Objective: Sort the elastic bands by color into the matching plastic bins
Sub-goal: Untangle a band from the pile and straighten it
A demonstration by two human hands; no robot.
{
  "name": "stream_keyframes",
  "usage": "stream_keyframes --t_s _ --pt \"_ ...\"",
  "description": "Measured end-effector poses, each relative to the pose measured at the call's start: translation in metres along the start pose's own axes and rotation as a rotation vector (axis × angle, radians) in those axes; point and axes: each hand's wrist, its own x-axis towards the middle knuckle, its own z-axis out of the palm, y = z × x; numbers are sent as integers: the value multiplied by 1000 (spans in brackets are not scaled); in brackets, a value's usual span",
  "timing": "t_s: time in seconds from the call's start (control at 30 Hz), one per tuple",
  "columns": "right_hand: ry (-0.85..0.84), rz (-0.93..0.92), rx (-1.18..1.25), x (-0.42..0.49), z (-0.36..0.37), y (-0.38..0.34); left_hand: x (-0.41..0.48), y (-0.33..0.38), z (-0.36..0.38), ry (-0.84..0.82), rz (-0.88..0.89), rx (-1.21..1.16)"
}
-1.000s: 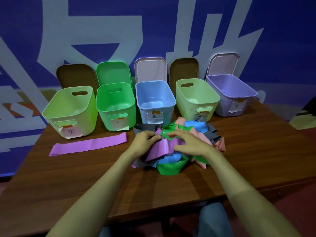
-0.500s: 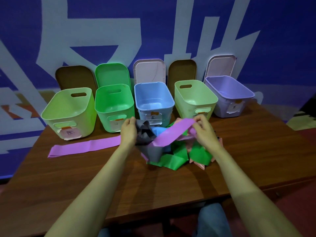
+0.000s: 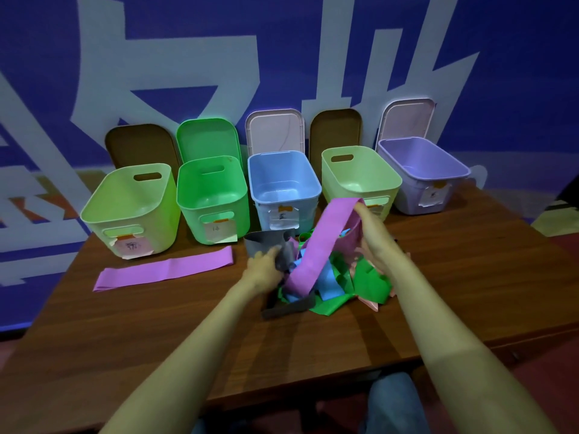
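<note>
"On the bench (image 3: 188,324), how much of the sorting is done?"

"Close to none, by my reading. 5 bins stand in a row along the far edge: a yellow-green bin (image 3: 131,208), a green bin (image 3: 213,195), a blue bin (image 3: 283,180), a pale green bin (image 3: 360,170) and, far right, a purple bin (image 3: 423,161). Every inside that shows looks bare, so I judge 0 bands are sorted."

"Where are the bands, then?"

"Most sit in a tangled pile (image 3: 369,285) near the middle, just in front of the blue and pale green bins: green, blue, pink and grey strips mixed together. 1 flat purple band (image 3: 166,272) lies apart on the left, in front of the yellow-green and green bins."

"And the hands?"

"The right grip (image 3: 372,239) is curled round the top end of a lifted purple band (image 3: 319,242), raised above the pile with its lower end trailing down into the tangle. The left grip (image 3: 264,267) has its fingers closed on a grey band (image 3: 266,244) at the pile's left edge, seemingly to hold the heap down."

"So what is left?"

"Nearly everything. The lifted purple band looks not yet free of the pile, and the purple bin is well apart from it, off to the right. The flat purple band needs that same bin, and the rest of the pile has to go by colour. Which bin suits pink or grey I cannot tell; the labels are too small to read."
</note>
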Motion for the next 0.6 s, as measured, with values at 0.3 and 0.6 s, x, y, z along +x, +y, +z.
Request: stream_keyframes --t_s 0.3,0.6 --pt "-291 -114 576 -1 20 -31 -23 22 -11 2 61 -105" --pt "-133 -181 580 -11 19 -25 -16 22 4 124 237 -411"
